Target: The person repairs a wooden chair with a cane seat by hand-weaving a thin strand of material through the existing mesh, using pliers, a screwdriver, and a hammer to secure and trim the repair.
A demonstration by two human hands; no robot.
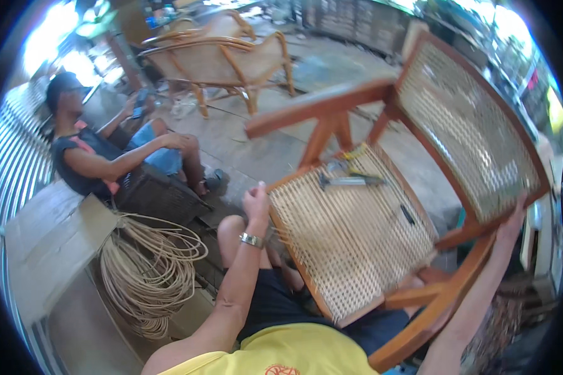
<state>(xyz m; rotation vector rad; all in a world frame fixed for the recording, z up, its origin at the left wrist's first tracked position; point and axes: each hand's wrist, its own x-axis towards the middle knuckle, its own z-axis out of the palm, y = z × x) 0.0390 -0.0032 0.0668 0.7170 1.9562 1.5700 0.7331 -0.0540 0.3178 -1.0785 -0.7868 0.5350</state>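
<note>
Well apart, left hand (256, 204) curls beside seat edge (301, 265), floor (238, 150) beyond; right hand (512, 224) touches backrest (466, 125).

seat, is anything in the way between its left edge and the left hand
Nothing visible stands between the left hand and the left edge of the seat. The hammer and dark tool lie on the seat, inward from that edge.
</note>
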